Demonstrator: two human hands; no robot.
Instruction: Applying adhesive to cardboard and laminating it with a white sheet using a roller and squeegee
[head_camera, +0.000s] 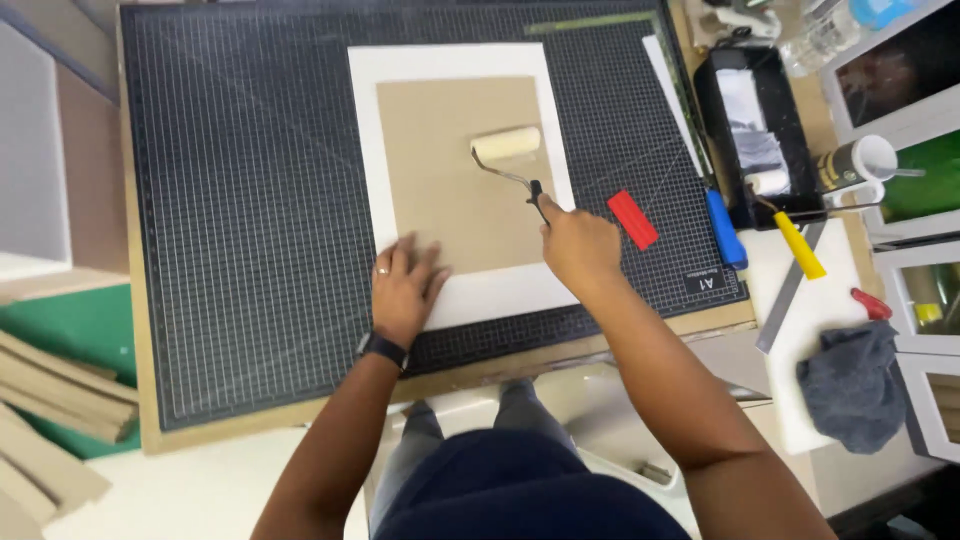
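Centrally, the brown cardboard (455, 170) is pinned flat by the open left hand (404, 285) while the small roller (507, 145), gripped by the closed right hand (578, 243), is best pressed evenly outward

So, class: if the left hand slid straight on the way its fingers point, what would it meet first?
The left hand lies flat, fingers pointing up the brown board. It would probably cross bare board only; the roller sits off to the right.

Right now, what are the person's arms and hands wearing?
Both arms are bare, with no sleeves or gloves. The left hand has a ring on one finger and a dark wristband, like a watch, at its wrist. The right hand wears nothing.
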